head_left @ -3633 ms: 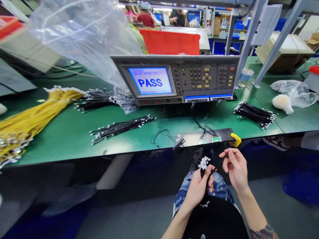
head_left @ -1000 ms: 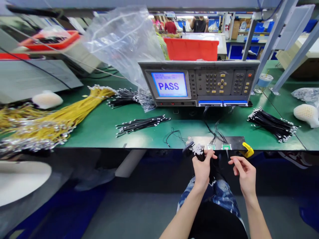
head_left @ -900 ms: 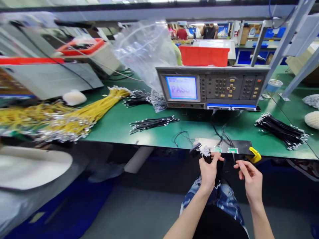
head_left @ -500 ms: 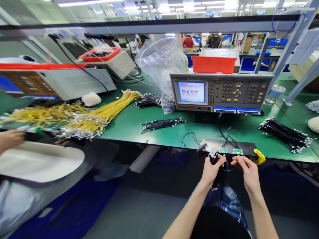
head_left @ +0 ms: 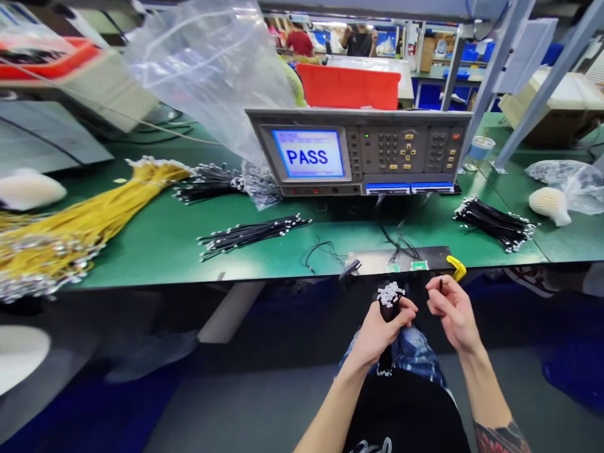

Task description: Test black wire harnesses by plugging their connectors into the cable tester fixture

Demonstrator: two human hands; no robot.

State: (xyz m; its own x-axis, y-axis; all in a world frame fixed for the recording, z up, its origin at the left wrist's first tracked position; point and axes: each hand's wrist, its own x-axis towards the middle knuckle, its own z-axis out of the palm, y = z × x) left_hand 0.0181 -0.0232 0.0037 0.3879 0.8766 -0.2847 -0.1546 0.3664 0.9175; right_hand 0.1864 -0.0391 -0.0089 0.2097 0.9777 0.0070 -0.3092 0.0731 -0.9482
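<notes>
Surface [head_left: 155,248] in glossy green is stretching out before you. Grey tester [head_left: 358,151] is standing on it, showing PASS, while yellow cables [head_left: 113,201] are sprawling at the left. Black cables [head_left: 255,234] are lying nearer the front edge, and another black bundle [head_left: 495,223] is resting well to their right. Along that edge a flat plate [head_left: 368,263] is lying. Above your lap [head_left: 418,358], your left hand [head_left: 380,333] is wrapping firmly around a held bundle [head_left: 389,307] of black cables, ends pointing up; your right hand [head_left: 453,314] is hovering beside it, fingers drawn nearly together. Green boards [head_left: 419,266] are sitting on the plate. At your right fingertips [head_left: 430,287] a dark strip [head_left: 441,285] is showing; I cannot make out whether you are pinching it.
</notes>
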